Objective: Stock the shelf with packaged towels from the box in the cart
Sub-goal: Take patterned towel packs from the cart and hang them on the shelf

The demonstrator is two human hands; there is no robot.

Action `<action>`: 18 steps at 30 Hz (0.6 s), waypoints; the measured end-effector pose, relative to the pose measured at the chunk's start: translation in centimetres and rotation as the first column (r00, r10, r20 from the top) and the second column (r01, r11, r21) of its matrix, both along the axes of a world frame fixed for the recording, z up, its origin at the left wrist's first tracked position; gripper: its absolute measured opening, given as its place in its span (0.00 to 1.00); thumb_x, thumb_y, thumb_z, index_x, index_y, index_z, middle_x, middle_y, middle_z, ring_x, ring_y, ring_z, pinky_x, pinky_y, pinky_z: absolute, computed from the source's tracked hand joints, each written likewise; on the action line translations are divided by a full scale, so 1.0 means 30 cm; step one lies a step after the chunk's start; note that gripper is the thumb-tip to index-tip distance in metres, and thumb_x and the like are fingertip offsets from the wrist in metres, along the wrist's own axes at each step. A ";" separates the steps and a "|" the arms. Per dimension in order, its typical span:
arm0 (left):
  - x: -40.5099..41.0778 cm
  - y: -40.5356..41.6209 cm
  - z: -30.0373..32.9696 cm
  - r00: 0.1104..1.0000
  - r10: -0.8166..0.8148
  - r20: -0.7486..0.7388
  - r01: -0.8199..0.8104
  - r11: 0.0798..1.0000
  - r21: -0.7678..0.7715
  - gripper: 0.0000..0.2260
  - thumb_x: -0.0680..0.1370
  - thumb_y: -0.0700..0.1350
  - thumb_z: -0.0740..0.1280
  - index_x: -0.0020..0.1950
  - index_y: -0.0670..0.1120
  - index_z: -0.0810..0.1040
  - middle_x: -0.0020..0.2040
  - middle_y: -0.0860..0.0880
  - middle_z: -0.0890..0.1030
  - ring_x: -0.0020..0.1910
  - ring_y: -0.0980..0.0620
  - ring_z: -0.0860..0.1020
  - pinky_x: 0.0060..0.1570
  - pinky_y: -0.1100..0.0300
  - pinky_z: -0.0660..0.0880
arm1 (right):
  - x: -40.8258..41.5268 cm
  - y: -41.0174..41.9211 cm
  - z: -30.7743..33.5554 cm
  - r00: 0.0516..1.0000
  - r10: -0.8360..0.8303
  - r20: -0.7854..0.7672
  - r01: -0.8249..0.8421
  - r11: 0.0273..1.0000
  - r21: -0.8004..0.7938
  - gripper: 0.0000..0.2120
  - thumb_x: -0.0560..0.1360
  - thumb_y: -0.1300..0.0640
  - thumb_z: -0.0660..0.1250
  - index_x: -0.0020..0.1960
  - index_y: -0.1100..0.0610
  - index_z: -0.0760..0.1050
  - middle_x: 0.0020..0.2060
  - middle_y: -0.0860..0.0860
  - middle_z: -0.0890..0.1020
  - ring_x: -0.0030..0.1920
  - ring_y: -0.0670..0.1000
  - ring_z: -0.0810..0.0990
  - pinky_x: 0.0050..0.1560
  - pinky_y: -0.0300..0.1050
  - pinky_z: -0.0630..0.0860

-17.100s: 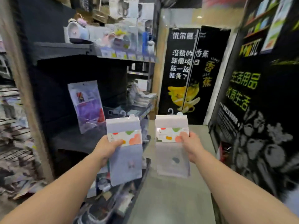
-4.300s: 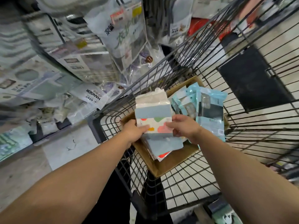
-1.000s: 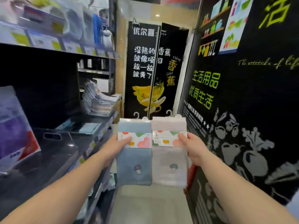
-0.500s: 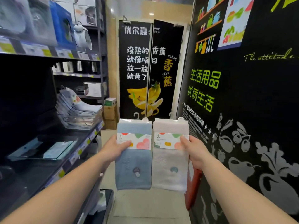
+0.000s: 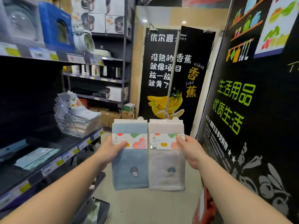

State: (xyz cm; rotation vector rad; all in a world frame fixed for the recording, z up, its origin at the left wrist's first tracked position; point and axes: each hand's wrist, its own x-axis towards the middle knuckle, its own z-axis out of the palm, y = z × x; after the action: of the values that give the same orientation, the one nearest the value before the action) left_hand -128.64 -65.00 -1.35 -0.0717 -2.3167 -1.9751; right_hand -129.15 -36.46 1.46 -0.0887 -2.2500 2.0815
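I hold two packaged towels upright and side by side in front of me. My left hand (image 5: 108, 152) grips the blue towel pack (image 5: 130, 168) by its left edge, at the paper band with coloured hearts. My right hand (image 5: 191, 150) grips the grey towel pack (image 5: 167, 170) by its right edge. Both packs have a small mushroom motif and a white hanger tab on top. To the left, a dark shelf (image 5: 68, 144) carries a leaning stack of the same towel packs (image 5: 76, 117). The cart and its box are out of view.
A flat pale-green pack (image 5: 37, 156) lies on the shelf nearer to me. Upper shelves hold boxed appliances (image 5: 55, 25) and kettles. Cardboard boxes (image 5: 113, 116) sit on the floor ahead. A black painted wall (image 5: 242, 110) bounds the aisle's right side; a banana poster (image 5: 171, 75) stands at its end.
I have moved forward along the aisle with both packs held the same way. The stack of towel packs on the shelf is now closer and further left.
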 end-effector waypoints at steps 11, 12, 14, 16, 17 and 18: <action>-0.145 -0.076 -0.048 0.981 0.187 0.051 -0.187 0.982 -0.004 0.12 0.78 0.47 0.71 0.60 0.49 0.80 0.55 0.53 0.85 0.55 0.52 0.83 0.60 0.49 0.77 | -0.327 -0.114 -0.080 0.987 0.142 0.074 -0.138 0.989 -0.050 0.09 0.83 0.53 0.61 0.59 0.54 0.77 0.49 0.52 0.86 0.48 0.52 0.86 0.43 0.47 0.81; -0.165 -0.100 -0.058 0.978 0.199 0.061 -0.200 0.980 0.002 0.12 0.77 0.49 0.71 0.60 0.49 0.80 0.55 0.53 0.85 0.56 0.51 0.83 0.62 0.46 0.77 | -0.356 -0.137 -0.084 0.984 0.158 0.079 -0.154 0.987 -0.045 0.09 0.83 0.53 0.61 0.58 0.54 0.77 0.49 0.51 0.86 0.48 0.51 0.86 0.43 0.48 0.81; -0.203 -0.136 -0.064 0.972 0.230 0.055 -0.230 0.973 0.001 0.10 0.79 0.47 0.70 0.59 0.48 0.79 0.55 0.52 0.85 0.55 0.52 0.82 0.59 0.51 0.77 | -0.418 -0.192 -0.087 0.979 0.187 0.087 -0.184 0.982 -0.040 0.08 0.83 0.53 0.62 0.56 0.53 0.77 0.47 0.50 0.86 0.47 0.51 0.86 0.43 0.48 0.81; -0.254 -0.180 -0.066 0.964 0.264 0.026 -0.264 0.964 0.010 0.06 0.81 0.42 0.67 0.58 0.48 0.79 0.54 0.51 0.84 0.52 0.55 0.81 0.49 0.61 0.77 | -0.487 -0.252 -0.081 0.974 0.206 0.091 -0.205 0.979 -0.021 0.07 0.82 0.53 0.62 0.55 0.52 0.77 0.47 0.50 0.86 0.48 0.50 0.86 0.45 0.49 0.82; -0.281 -0.207 -0.062 0.961 0.275 0.018 -0.276 0.961 0.016 0.07 0.81 0.41 0.67 0.57 0.49 0.79 0.54 0.52 0.84 0.52 0.55 0.81 0.47 0.63 0.76 | -0.524 -0.286 -0.073 0.972 0.216 0.088 -0.216 0.976 -0.011 0.06 0.82 0.53 0.62 0.55 0.51 0.77 0.47 0.49 0.86 0.48 0.50 0.86 0.48 0.51 0.83; -0.310 -0.240 -0.054 0.962 0.273 0.015 -0.273 0.962 0.017 0.07 0.81 0.42 0.67 0.58 0.50 0.78 0.55 0.52 0.84 0.54 0.54 0.81 0.51 0.61 0.77 | -0.563 -0.322 -0.062 0.970 0.228 0.083 -0.229 0.973 -0.002 0.06 0.82 0.54 0.62 0.55 0.51 0.77 0.48 0.49 0.85 0.49 0.50 0.85 0.51 0.52 0.82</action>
State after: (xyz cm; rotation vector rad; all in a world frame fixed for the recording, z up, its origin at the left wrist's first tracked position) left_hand -137.94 -72.19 -2.98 0.2498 -2.1765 -1.8632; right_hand -146.04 -46.11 -0.41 0.0920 -2.4197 2.2175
